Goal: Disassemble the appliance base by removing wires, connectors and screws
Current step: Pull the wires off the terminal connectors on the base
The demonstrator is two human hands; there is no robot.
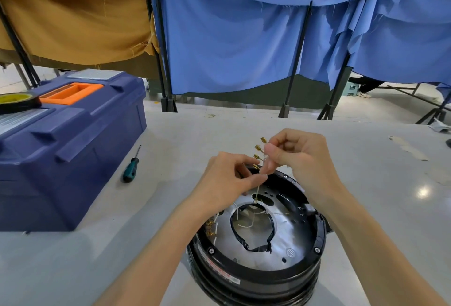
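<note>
The round black appliance base (pixel 258 279) sits on the grey table in front of me, its silver inner plate (pixel 288 237) showing a black-taped ring and loose white wires. My right hand (pixel 297 157) pinches a bundle of white wires tipped with several brass connectors (pixel 259 152), lifted above the base's far rim. My left hand (pixel 227 178) pinches one thin white wire (pixel 257 189) that runs down into the plate. More brass connectors (pixel 210 228) lie at the plate's left edge. Hex screws (pixel 211 250) sit in the rim.
A large blue toolbox (pixel 73 139) with an orange handle stands at the left, a tape roll (pixel 17 102) on its lid. A green-handled screwdriver (pixel 131 167) lies beside it on the table (pixel 366 183). Blue and tan curtains on stands hang behind.
</note>
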